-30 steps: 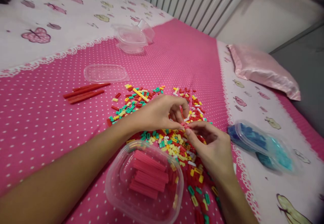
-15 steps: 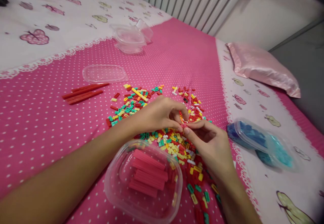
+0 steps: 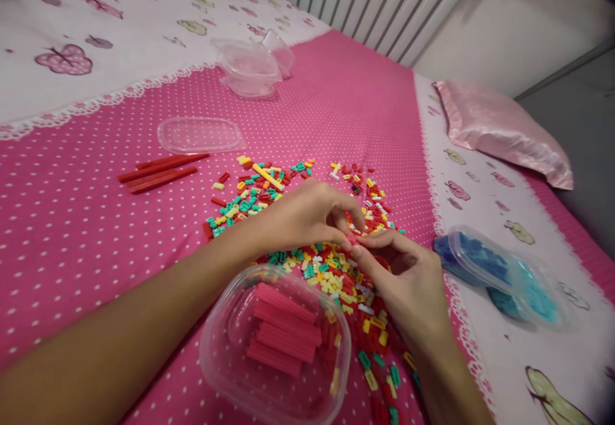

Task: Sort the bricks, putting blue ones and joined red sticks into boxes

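Observation:
My left hand (image 3: 319,216) and my right hand (image 3: 401,265) meet over a spread of small building bricks (image 3: 331,281) in red, yellow, green and white. Between their fingertips is a small pink brick (image 3: 353,240), pinched from both sides; the fingers hide most of it. Close to my left forearm stands a clear plastic container (image 3: 216,361) with several stacked pink brick bars (image 3: 286,329) inside. Long red bars (image 3: 161,174) lie on the sheet to the left, and one yellow bar (image 3: 268,177) rests among the loose bricks.
A clear lid (image 3: 200,135) lies behind the red bars. Further back are stacked clear containers (image 3: 250,69). On the right sit containers of blue bricks (image 3: 475,255) and turquoise bricks (image 3: 533,290). A pink pillow (image 3: 502,130) lies near the wall, beside the white slatted rail (image 3: 355,8).
Both hands stay together with the pink brick between the fingertips, the fingers shifting only slightly. The whole view has moved a little.

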`<action>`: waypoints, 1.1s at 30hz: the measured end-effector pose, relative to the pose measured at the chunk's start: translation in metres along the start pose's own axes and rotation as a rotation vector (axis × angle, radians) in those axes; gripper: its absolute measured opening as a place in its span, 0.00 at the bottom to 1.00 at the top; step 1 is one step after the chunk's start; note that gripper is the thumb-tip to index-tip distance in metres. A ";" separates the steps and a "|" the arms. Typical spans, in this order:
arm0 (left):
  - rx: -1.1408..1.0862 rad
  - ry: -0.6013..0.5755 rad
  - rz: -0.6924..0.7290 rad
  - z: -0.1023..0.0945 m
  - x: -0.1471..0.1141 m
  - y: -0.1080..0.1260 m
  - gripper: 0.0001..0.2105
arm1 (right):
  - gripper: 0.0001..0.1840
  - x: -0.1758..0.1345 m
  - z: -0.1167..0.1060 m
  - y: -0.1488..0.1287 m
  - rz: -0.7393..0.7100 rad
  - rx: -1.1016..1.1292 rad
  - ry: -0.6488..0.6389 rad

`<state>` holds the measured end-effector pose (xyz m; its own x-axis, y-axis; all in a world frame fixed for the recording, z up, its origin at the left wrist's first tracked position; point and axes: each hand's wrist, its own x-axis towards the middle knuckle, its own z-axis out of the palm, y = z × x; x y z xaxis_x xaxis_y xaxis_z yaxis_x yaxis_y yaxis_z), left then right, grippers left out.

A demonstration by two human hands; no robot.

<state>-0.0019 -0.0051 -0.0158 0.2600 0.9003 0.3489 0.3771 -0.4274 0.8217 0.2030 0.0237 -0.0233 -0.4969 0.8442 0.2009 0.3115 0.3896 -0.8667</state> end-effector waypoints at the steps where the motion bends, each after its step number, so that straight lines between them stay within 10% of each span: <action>1: 0.011 -0.009 0.007 0.000 0.000 0.000 0.08 | 0.04 0.000 -0.001 0.000 -0.006 -0.006 -0.010; 33: -0.060 -0.099 0.021 -0.001 -0.004 0.000 0.09 | 0.03 -0.004 0.000 -0.005 -0.039 -0.062 0.075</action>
<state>-0.0037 -0.0085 -0.0171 0.3548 0.8774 0.3230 0.3170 -0.4379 0.8413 0.2033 0.0189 -0.0201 -0.4486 0.8522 0.2693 0.3439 0.4427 -0.8281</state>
